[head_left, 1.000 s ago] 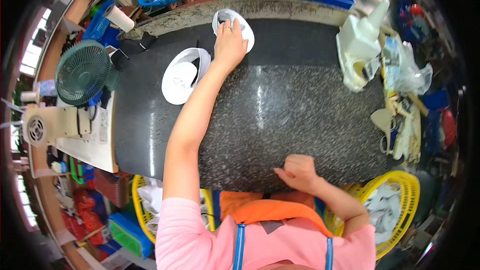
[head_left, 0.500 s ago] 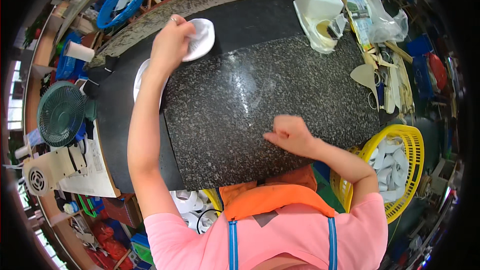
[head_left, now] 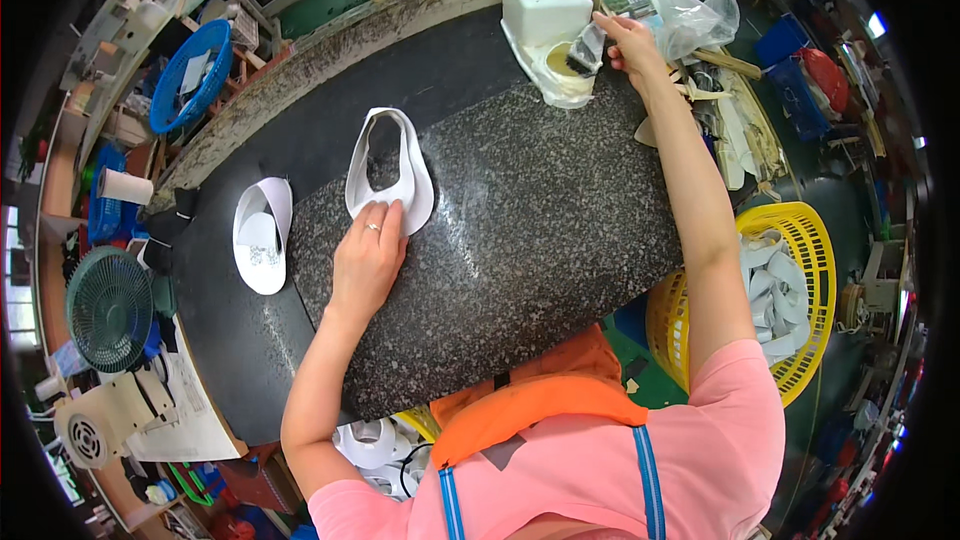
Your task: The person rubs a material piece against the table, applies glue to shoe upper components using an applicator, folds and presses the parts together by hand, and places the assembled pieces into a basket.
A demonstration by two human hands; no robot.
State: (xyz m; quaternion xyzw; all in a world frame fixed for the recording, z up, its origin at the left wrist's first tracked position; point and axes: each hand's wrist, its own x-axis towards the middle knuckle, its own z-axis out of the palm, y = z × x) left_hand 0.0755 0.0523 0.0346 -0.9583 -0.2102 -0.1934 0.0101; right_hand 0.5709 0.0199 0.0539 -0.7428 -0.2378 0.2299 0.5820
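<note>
A white loop-shaped shoe upper [head_left: 416,188] lies on the speckled stone slab, its opening turned away from me. My left hand [head_left: 368,255] grips its near edge, fingers on top and thumb side hidden. At the far right of the slab my right hand [head_left: 632,43] pinches a brush [head_left: 588,48] with dark bristles. The brush is tilted over the open cup of a white glue pot [head_left: 548,10]; whether its bristles touch the glue I cannot tell. To the left, another white shoe upper [head_left: 279,208] rests on the black mat, apart from both hands.
A yellow basket [head_left: 820,285] of white pieces stands on the right, with more white pieces below the table at left. Tools and a plastic bag [head_left: 690,12] lie along the right edge. A green fan [head_left: 110,305] and a blue basket [head_left: 190,75] are leftward.
My left hand has drawn one upper nearer onto the slab. My right hand has reached from the near middle to the glue pot and taken hold of the brush. The view has shifted.
</note>
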